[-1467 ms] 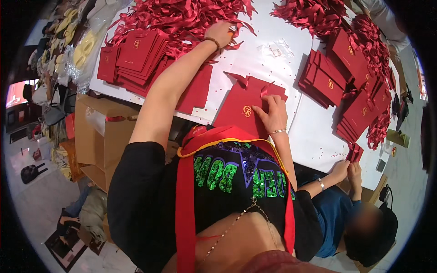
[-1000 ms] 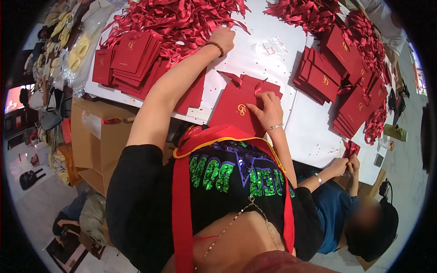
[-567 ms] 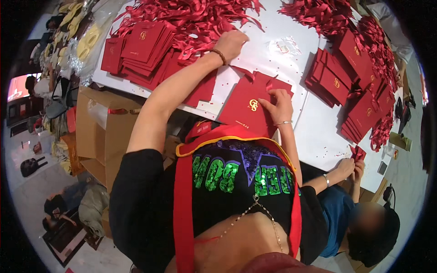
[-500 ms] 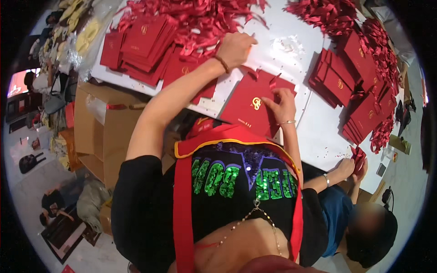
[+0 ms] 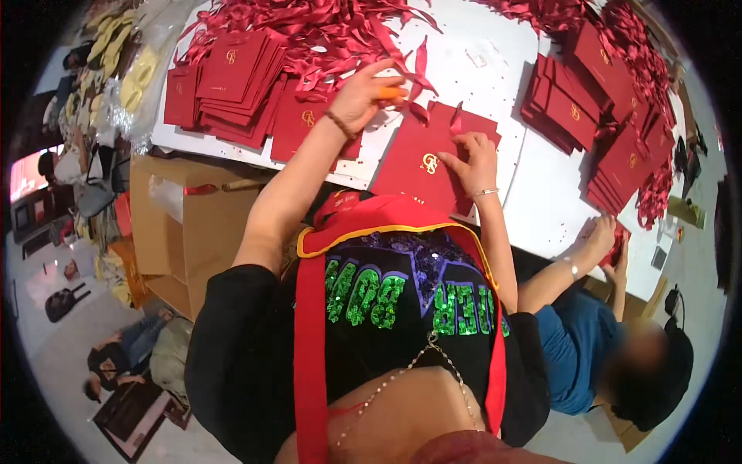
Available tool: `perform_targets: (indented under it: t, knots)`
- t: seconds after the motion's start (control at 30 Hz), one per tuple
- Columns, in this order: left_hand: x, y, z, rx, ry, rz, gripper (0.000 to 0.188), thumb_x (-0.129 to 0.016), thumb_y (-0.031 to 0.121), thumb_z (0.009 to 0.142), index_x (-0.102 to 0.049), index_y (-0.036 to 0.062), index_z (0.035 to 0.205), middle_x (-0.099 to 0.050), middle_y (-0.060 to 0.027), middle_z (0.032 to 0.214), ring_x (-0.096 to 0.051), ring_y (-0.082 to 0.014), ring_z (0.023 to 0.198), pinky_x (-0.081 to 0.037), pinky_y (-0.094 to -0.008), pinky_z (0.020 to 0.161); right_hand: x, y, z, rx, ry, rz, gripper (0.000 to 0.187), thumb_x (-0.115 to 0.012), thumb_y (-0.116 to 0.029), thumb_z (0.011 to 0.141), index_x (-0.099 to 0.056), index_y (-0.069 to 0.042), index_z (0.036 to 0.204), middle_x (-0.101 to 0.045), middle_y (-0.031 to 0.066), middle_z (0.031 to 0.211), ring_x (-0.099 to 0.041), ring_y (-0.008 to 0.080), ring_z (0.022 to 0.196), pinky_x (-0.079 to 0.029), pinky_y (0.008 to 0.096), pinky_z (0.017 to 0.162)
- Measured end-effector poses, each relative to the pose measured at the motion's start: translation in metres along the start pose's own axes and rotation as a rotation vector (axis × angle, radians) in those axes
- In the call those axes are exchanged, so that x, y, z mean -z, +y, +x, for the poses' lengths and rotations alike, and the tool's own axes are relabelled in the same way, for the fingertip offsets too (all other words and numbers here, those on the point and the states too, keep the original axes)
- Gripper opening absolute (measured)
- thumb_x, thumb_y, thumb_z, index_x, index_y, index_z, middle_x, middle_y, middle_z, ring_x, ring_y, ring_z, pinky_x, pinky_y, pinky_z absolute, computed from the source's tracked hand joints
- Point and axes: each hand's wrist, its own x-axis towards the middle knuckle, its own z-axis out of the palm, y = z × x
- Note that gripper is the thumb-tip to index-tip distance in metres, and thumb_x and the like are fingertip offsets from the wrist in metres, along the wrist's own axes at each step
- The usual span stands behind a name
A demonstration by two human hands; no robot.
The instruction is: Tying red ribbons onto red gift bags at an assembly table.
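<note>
A flat red paper bag point(image 5: 413, 158) with a gold emblem lies on the white table in front of me, red ribbon loops at its far edge. Beyond its far left corner, my left hand point(image 5: 365, 97) is raised with fingers apart and an orange cover on one finger. A loose red ribbon point(image 5: 421, 58) hangs beside those fingertips, and I see no grip on it. My right hand point(image 5: 475, 161) rests over the bag's right side, thumb and fingers pinched at the foot of the right ribbon point(image 5: 457, 121).
Stacked red bags point(image 5: 239, 73) and heaped ribbons point(image 5: 332, 39) lie at left. More bags point(image 5: 568, 108) lie at right. A co-worker's hands point(image 5: 603, 243) hold something red at the near right. An open cardboard box point(image 5: 209, 232) stands below the table's left edge.
My left hand has moved left, away from the bag's far edge, and its fingers have spread. My right hand stays at the right ribbon. The whole view has shifted slightly.
</note>
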Motion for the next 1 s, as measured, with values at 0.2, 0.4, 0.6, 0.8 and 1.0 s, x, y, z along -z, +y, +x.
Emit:
perform_targets:
  t: [0.2, 0.4, 0.6, 0.8, 1.0]
  knots:
    - [0.031, 0.010, -0.024, 0.008, -0.037, -0.212, 0.033, -0.047, -0.002, 0.083, -0.046, -0.0004, 0.115, -0.057, -0.0162, 0.100, -0.058, -0.0218, 0.082, -0.049, -0.0307, 0.070, 0.004, -0.003, 0.000, 0.064, 0.069, -0.034, 0.036, -0.074, -0.028, 0.063, -0.063, -0.010, 0.092, -0.055, 0.0096, 0.092, -0.049, 0.0295, 0.086, -0.042, 0.0374, 0.072]
    - [0.024, 0.032, -0.050, -0.109, 0.098, -0.233, 0.023, -0.043, -0.001, 0.086, -0.048, -0.0024, 0.109, -0.057, -0.0133, 0.087, -0.053, -0.0159, 0.069, -0.045, -0.0257, 0.061, 0.037, -0.023, 0.016, 0.038, 0.168, 0.140, 0.033, -0.072, -0.021, 0.068, -0.061, -0.005, 0.093, -0.052, 0.0142, 0.096, -0.050, 0.0294, 0.091, -0.042, 0.0358, 0.079]
    - [-0.005, 0.006, -0.083, -0.142, 0.217, 0.089, 0.024, -0.054, 0.006, 0.081, -0.052, -0.0039, 0.102, -0.061, -0.0110, 0.076, -0.056, -0.0109, 0.063, -0.044, -0.0210, 0.054, 0.059, -0.118, 0.039, 0.262, -0.155, 0.524, 0.025, -0.067, -0.010, 0.075, -0.058, -0.002, 0.098, -0.056, 0.0046, 0.090, -0.053, 0.0116, 0.079, -0.042, 0.0228, 0.069]
    - [-0.017, -0.050, -0.130, -0.817, -0.052, 0.147, 0.034, -0.051, 0.019, 0.083, -0.047, 0.0009, 0.112, -0.046, -0.0073, 0.110, -0.047, -0.0130, 0.103, -0.041, -0.0237, 0.084, 0.049, -0.204, 0.026, 0.924, -0.664, 0.630, 0.021, -0.065, -0.013, 0.076, -0.058, -0.005, 0.094, -0.058, 0.0075, 0.088, -0.055, 0.0213, 0.082, -0.039, 0.0310, 0.076]
    - [-0.196, 0.032, -0.092, -1.718, 0.024, -0.877, 0.025, -0.040, 0.009, 0.089, -0.053, -0.0001, 0.109, -0.051, -0.0084, 0.107, -0.049, -0.0110, 0.101, -0.038, -0.0194, 0.087, 0.035, -0.261, 0.015, 1.241, -0.851, 0.631, 0.015, -0.054, -0.011, 0.082, -0.057, -0.001, 0.093, -0.058, 0.0116, 0.088, -0.056, 0.0271, 0.084, -0.046, 0.0338, 0.072]
